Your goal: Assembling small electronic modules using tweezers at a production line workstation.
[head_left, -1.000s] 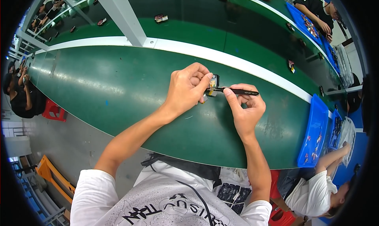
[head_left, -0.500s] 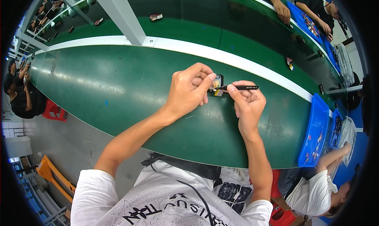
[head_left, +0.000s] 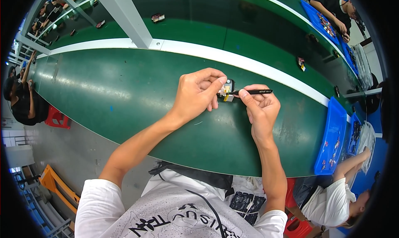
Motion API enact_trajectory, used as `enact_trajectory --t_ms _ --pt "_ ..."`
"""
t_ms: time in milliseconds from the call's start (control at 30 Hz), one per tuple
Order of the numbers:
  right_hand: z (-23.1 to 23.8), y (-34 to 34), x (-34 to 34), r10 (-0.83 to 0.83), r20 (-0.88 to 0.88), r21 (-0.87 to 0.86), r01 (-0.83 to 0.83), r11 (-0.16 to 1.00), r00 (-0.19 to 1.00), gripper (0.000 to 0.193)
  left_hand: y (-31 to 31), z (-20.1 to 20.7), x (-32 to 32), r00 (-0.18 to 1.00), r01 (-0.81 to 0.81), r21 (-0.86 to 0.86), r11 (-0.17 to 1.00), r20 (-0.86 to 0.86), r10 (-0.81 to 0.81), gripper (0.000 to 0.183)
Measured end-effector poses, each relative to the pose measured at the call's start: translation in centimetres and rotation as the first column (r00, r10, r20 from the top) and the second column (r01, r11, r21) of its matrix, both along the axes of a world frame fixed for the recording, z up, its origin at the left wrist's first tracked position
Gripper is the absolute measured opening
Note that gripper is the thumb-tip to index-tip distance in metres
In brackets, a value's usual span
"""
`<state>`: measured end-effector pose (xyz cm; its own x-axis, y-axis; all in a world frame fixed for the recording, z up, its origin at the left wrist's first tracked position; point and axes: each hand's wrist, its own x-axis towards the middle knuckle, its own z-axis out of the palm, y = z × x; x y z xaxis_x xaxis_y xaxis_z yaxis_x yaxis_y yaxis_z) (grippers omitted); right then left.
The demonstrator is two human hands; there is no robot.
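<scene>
Head view: slim black tweezers [head_left: 262,91], boxy device [head_left: 227,88], glossy tabletop [head_left: 141,86]

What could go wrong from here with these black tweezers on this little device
The black tweezers in the right grip reach the small device, so a slip might scratch its surface. The left grip holds the device by its left side, so a firm push might twist it loose.

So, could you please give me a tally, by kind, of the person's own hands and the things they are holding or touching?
Hands: 2 (left hand, right hand)
Black tweezers: 1
Small black-edged unit: 1
Total: 4
</scene>
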<state>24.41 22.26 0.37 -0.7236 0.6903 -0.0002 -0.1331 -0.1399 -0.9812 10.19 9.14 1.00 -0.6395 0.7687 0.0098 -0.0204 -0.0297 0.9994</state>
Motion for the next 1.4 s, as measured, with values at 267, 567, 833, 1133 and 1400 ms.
enact_trajectory --t_ms 267,567,833,1133,1400 --pt "0.1 0.2 0.2 0.010 0.004 -0.024 -0.010 1.000 1.000 0.014 0.2 0.1 1.0 0.996 -0.054 0.026 0.998 -0.064 0.055 0.022" --pt "0.0 0.0 0.2 -0.007 -0.093 0.003 0.007 1.000 0.996 0.016 0.0 -0.5 -0.5 0.974 0.100 0.080 0.992 0.196 -0.114 0.028" --pt "-0.9 -0.3 0.2 -0.068 -0.211 0.382 0.146 0.913 0.975 0.014 -0.1 -0.1 -0.6 0.966 0.137 0.078 0.988 0.212 -0.151 0.031" --pt "-1.0 -0.6 -0.2 -0.089 -0.218 0.578 0.202 0.791 0.972 0.013 -0.5 -0.2 -1.0 0.970 0.130 0.109 0.986 0.190 -0.149 0.030" --pt "-1.3 -0.4 -0.2 -0.059 -0.212 0.531 0.166 0.831 0.976 0.013 -0.6 -0.2 -1.0 0.970 0.131 0.120 0.984 0.188 -0.153 0.027"
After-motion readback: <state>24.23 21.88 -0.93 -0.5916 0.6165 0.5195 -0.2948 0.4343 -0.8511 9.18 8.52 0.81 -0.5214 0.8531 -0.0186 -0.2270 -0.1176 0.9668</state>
